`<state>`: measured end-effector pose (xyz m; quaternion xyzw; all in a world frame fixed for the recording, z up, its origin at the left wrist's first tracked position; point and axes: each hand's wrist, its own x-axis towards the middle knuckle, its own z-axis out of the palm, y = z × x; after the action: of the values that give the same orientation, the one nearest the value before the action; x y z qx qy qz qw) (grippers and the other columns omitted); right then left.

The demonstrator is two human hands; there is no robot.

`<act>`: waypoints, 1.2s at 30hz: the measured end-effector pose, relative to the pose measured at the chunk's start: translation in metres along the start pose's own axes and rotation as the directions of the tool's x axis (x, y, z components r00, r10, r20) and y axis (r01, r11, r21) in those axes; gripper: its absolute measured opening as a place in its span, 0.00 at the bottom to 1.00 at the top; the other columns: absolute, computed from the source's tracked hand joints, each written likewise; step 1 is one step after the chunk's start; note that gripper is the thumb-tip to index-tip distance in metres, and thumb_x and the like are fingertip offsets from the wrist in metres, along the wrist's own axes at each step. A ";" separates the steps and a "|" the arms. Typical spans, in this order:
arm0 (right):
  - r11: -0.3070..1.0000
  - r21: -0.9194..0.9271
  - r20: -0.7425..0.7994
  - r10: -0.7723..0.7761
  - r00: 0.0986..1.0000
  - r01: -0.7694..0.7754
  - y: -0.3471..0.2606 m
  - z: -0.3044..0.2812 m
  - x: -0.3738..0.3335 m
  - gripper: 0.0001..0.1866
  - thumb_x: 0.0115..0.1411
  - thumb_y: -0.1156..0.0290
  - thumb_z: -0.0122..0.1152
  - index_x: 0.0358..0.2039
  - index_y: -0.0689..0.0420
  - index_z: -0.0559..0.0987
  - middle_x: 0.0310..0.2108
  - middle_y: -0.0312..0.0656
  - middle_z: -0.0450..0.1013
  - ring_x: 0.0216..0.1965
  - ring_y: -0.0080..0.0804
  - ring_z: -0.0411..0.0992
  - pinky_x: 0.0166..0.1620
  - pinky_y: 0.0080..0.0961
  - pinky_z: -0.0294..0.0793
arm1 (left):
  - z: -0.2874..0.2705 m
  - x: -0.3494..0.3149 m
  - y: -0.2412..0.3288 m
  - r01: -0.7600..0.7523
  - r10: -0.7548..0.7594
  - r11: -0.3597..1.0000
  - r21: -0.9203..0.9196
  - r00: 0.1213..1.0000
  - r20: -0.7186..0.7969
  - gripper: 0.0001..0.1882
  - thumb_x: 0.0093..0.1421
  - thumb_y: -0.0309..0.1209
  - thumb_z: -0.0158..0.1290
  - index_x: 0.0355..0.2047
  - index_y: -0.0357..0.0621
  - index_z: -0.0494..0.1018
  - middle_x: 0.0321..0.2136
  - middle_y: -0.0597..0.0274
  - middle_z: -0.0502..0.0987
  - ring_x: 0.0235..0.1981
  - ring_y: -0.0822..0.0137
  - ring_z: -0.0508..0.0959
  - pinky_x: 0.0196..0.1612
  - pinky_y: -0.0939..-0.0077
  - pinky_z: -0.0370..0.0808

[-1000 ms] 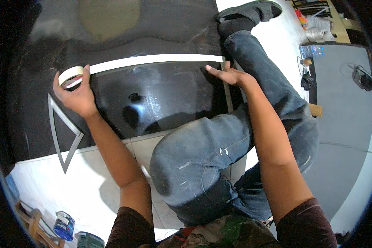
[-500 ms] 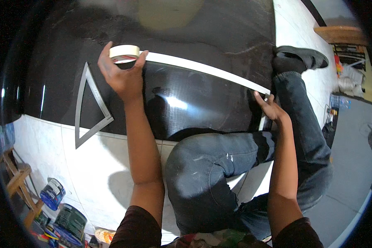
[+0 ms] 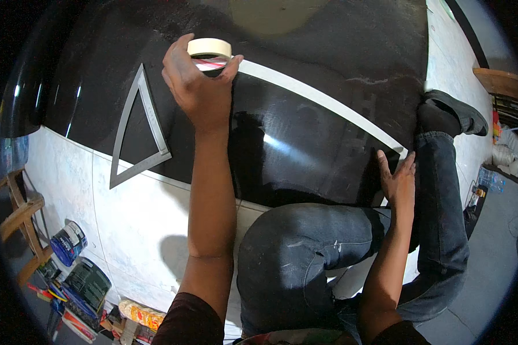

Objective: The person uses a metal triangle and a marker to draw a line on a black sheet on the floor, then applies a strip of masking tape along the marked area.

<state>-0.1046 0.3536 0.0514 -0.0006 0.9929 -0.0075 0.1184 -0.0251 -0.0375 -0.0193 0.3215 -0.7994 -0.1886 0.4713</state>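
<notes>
My left hand [image 3: 201, 86] grips a roll of cream masking tape [image 3: 209, 48] between thumb and fingers, above a dark, glossy black panel [image 3: 305, 149]. From the roll a white strip of tape [image 3: 322, 100] runs in one line to the right, along the far edge of the shinier area. At its right end lies my right hand [image 3: 398, 183], thumb and fingers apart, fingertips touching the strip's end near a corner. Another pale strip shows partly beside that hand, running toward me. Left of my left hand, a grey metal triangle [image 3: 143, 165] rests on the panel, one tip overhanging its near edge.
My bent leg [image 3: 293, 253] is close to the panel's near edge; my other leg and dark shoe [image 3: 463, 112] flank its right side. Paint cans [image 3: 69, 241] and a wooden stand [image 3: 26, 213] are at lower left on the pale tiles. Plastic bottles [image 3: 491, 179] lie far right.
The whole view has shifted and turned a little. My left hand with the roll has shifted slightly right relative to the triangle. My right hand's fingers are straighter and more spread at the strip's end.
</notes>
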 end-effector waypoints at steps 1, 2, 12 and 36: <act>0.996 0.049 -0.057 -0.072 0.996 0.074 -0.011 -0.002 -0.006 0.60 0.67 0.35 0.67 0.74 0.79 0.57 0.70 0.78 0.64 0.76 0.70 0.60 0.76 0.51 0.62 | 0.001 0.000 0.000 -0.001 0.001 1.000 -0.003 1.000 0.000 0.45 0.40 0.32 0.84 0.59 0.37 0.75 0.56 0.49 0.77 0.57 0.45 0.78 0.62 0.50 0.75; 0.985 0.091 -0.117 -0.137 0.984 0.148 -0.025 -0.005 -0.014 0.59 0.66 0.39 0.71 0.75 0.77 0.57 0.70 0.77 0.64 0.76 0.69 0.61 0.76 0.51 0.62 | 0.002 0.001 -0.001 -0.001 0.001 1.000 -0.008 1.000 0.002 0.45 0.40 0.32 0.84 0.58 0.37 0.75 0.56 0.49 0.77 0.57 0.45 0.78 0.62 0.51 0.75; 0.700 0.210 -0.044 -0.691 0.722 0.682 -0.119 0.021 -0.039 0.50 0.68 0.52 0.71 0.81 0.58 0.58 0.81 0.66 0.48 0.82 0.64 0.46 0.81 0.54 0.48 | 0.005 0.001 -0.014 -0.091 0.091 0.992 0.090 0.996 0.006 0.48 0.43 0.45 0.84 0.57 0.31 0.72 0.51 0.43 0.76 0.52 0.44 0.80 0.50 0.52 0.82; 0.386 0.124 0.007 -0.921 0.389 0.914 -0.164 0.040 -0.031 0.51 0.71 0.40 0.60 0.75 0.73 0.60 0.78 0.68 0.54 0.81 0.62 0.50 0.81 0.53 0.50 | 0.011 -0.001 -0.021 -0.055 0.057 0.996 0.076 0.998 -0.022 0.51 0.44 0.50 0.83 0.58 0.31 0.69 0.52 0.41 0.74 0.52 0.46 0.80 0.51 0.50 0.81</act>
<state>-0.0651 0.1895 0.0223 -0.5426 0.8208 -0.1209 0.1315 -0.0272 -0.0521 -0.0374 0.3185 -0.8089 -0.1413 0.4735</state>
